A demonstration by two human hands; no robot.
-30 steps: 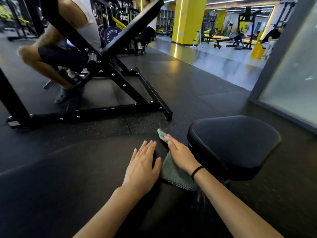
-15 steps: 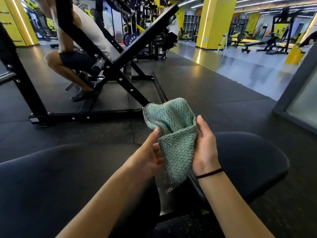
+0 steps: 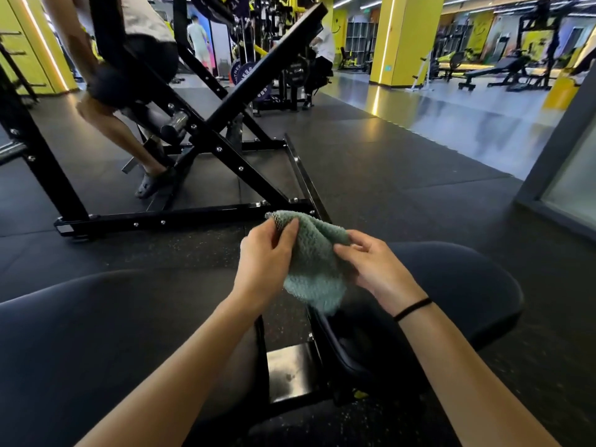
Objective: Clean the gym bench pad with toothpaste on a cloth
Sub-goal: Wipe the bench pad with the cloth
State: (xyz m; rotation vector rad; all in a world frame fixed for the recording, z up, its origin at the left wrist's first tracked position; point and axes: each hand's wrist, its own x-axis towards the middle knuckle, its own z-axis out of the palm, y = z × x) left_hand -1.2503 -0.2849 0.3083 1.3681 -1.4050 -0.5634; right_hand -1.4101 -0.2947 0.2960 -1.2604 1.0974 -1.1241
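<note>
One head-worn wide-angle camera looks forward and down from close above the bench pad (image 3: 96, 343). Nearest, at frame centre: left hand (image 3: 263, 262) and right hand (image 3: 377, 269), both gripping the cloth (image 3: 312, 269). Farther ahead, in the upper frame: floor (image 3: 387, 175) and black machine frame (image 3: 225, 151).

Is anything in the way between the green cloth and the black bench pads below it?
Nothing visible is. The left hand and right hand pinch the cloth in the air, over the gap between the large pad and the smaller seat pad. No object shows between it and either pad.
</note>
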